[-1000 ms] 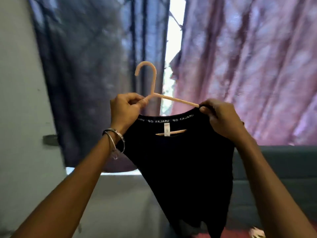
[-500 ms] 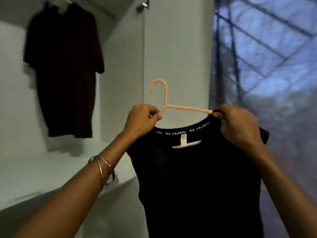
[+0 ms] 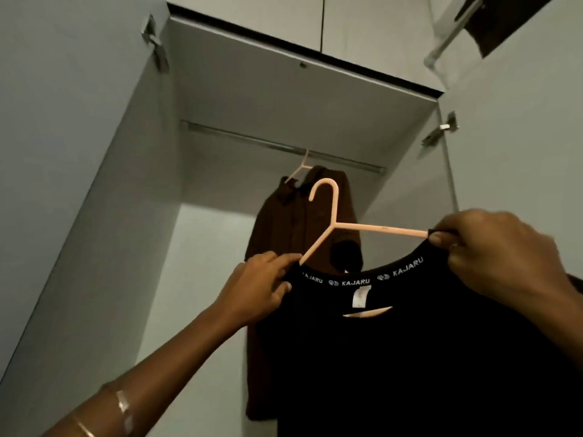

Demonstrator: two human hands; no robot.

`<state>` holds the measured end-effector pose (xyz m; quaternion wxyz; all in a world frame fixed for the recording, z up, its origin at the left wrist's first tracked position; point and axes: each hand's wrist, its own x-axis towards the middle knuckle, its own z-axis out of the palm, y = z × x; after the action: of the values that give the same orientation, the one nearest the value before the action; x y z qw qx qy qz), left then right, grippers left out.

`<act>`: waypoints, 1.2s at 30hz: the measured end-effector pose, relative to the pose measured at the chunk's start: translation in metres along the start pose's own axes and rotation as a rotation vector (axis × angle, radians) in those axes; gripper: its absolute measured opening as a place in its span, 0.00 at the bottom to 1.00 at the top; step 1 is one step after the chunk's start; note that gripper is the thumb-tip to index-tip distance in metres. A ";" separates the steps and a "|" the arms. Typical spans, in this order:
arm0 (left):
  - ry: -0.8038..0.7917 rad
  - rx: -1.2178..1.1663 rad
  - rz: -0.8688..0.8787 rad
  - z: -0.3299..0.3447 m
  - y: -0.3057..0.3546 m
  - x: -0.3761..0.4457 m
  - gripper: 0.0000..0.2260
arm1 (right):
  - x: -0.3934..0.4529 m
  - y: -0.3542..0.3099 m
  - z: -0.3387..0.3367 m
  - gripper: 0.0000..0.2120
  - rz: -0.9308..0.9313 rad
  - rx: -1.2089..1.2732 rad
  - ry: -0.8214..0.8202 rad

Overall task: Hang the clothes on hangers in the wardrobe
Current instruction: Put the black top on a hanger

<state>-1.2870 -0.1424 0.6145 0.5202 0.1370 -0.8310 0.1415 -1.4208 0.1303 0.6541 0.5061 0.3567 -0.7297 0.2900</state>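
A black T-shirt (image 3: 410, 357) with "KAJARU" printed along its collar sits on a peach plastic hanger (image 3: 372, 228), whose hook points up and left. My left hand (image 3: 262, 288) pinches the shirt's left shoulder at the hanger's arm. My right hand (image 3: 501, 253) grips the right side of the collar together with the hanger's other arm. Both hold the shirt up in front of the open wardrobe, below its metal rail (image 3: 252, 141). The lower bar of the hanger shows through the neck opening.
A brown shirt (image 3: 284, 234) hangs on another peach hanger (image 3: 298, 170) on the rail, right behind the held hanger. The wardrobe's left door (image 3: 69, 152) and right door (image 3: 520, 146) stand open. The rail is bare to the left of the brown shirt.
My view has swung left from the curtains to the open wardrobe and tilted up. Both hands kept their hold and carried the hanger with the black shirt up toward the rail.
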 end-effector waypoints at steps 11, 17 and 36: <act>0.173 0.435 -0.244 -0.010 -0.146 0.088 0.13 | 0.183 -0.101 0.121 0.09 -0.075 0.197 0.151; 0.128 0.529 -0.137 0.016 -0.211 0.136 0.13 | 0.272 -0.147 0.170 0.07 0.000 0.194 0.331; 0.177 0.373 0.004 0.052 -0.278 0.187 0.11 | 0.361 -0.217 0.246 0.11 -0.077 -0.099 0.389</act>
<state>-1.3041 -0.4334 0.7873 0.5565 0.2165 -0.7417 0.3053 -1.4588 -0.2698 0.9301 0.6653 0.2963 -0.6174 0.2974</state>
